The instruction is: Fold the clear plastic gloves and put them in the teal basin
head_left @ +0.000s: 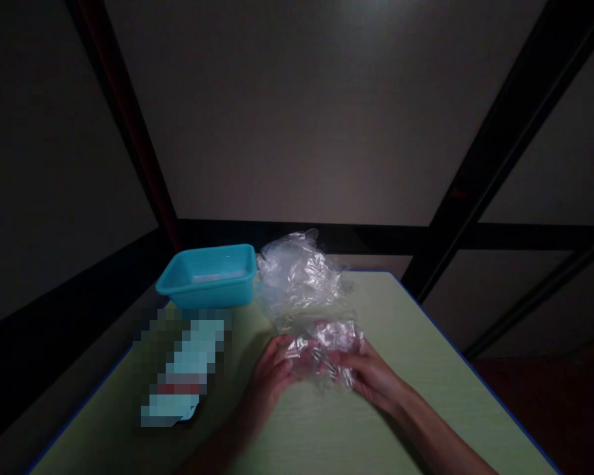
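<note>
Between my hands, a clear plastic bag [337,335] is bunched up just above the table. My left hand [272,369] grips its left side, the fingers curled into the film. On the other side my right hand [376,373] holds it too, with the thumb over the front and some fingers seen through the plastic. Behind it sits a heap of crumpled clear plastic bags [301,270]; whether the held bag is joined to the heap I cannot tell.
A turquoise plastic basket [228,297] stands at the table's back left, with something pale inside. Nearer me lies a pixelated light-blue object [193,363]. The pale table [426,396] has a blue edge. A wall panel [301,132] rises close behind it.
</note>
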### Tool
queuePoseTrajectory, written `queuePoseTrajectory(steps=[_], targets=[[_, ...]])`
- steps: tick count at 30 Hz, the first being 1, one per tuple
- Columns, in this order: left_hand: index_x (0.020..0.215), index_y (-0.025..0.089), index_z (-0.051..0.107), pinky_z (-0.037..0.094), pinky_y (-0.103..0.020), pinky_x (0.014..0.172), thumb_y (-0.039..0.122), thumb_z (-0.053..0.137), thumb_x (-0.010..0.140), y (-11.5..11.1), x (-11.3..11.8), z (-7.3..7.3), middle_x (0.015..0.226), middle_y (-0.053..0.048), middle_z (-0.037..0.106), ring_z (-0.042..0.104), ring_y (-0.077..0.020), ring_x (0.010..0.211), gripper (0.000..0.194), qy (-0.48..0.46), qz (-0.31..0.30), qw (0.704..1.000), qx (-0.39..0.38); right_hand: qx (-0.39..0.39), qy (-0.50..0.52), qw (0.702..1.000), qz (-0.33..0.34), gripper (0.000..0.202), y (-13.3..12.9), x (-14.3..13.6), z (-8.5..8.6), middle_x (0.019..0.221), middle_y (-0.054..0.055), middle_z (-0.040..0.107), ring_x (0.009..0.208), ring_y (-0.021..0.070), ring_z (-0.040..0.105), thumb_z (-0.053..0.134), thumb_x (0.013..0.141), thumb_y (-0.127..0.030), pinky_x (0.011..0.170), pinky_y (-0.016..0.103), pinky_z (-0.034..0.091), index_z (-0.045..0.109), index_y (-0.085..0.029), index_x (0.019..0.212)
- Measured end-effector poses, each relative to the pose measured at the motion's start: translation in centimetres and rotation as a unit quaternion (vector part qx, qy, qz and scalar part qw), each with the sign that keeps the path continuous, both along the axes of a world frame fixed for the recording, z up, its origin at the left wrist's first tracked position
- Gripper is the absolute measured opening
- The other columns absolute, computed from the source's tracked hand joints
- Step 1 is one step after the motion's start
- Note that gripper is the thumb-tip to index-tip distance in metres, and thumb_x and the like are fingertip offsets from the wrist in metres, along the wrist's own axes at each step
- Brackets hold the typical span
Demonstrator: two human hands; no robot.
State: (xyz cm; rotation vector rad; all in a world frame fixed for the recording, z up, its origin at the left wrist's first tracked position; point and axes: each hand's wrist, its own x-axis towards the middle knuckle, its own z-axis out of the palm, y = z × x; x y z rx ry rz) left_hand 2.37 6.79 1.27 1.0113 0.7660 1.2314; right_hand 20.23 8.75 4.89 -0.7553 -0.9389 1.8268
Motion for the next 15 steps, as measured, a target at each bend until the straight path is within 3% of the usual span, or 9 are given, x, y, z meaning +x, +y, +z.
queuePoseTrajectory(steps=[4,9,12,15], targets=[[0.092,0.022,0.053,0.051,-0.036,0.069,0.054,0.071,0.06,0.4,0.0,0.2,0.085,-0.005,0.069,0.065,-0.0226,0.075,0.049,-0.069,-0.009,0.993,-0.099,0.014,-0.041,0.998,0.035,0.046,-0.7,-0.3,0.0,0.072,0.0,0.07,0.055,0.0108,0.062,0.07,0.056,-0.008,0.043,0.016,0.042,0.063,-0.017,0.1],[0.117,0.025,0.042,0.048,-0.025,0.059,0.03,0.075,0.065,0.1,-0.7,0.0,0.072,0.002,0.063,0.063,-0.016,0.064,0.062,-0.005,0.008,1.0,-0.018,0.036,-0.081,0.993,0.076,0.053,-0.9,-0.1,-0.1,0.077,0.0,0.07,0.052,0.0093,0.062,0.062,0.056,-0.006,0.041,0.014,0.038,0.058,-0.018,0.107],[0.128,0.027,0.035,0.048,-0.024,0.062,0.024,0.074,0.066,0.2,-0.9,-0.4,0.079,0.001,0.062,0.063,-0.0168,0.072,0.073,0.006,-0.005,1.0,0.025,0.037,-0.079,0.991,0.106,0.057,-0.9,0.0,-0.3,0.08,0.0,0.069,0.052,0.0089,0.063,0.059,0.055,-0.004,0.038,0.013,0.036,0.056,-0.019,0.11],[0.13,0.027,0.038,0.047,-0.023,0.06,0.023,0.076,0.063,0.1,-1.0,-0.3,0.09,-0.002,0.062,0.061,-0.0146,0.069,0.077,0.024,-0.014,0.999,0.036,0.034,-0.071,0.989,0.129,0.061,-0.8,0.1,-0.5,0.084,0.002,0.069,0.052,0.0098,0.063,0.059,0.053,-0.003,0.036,0.012,0.035,0.053,-0.018,0.112]])
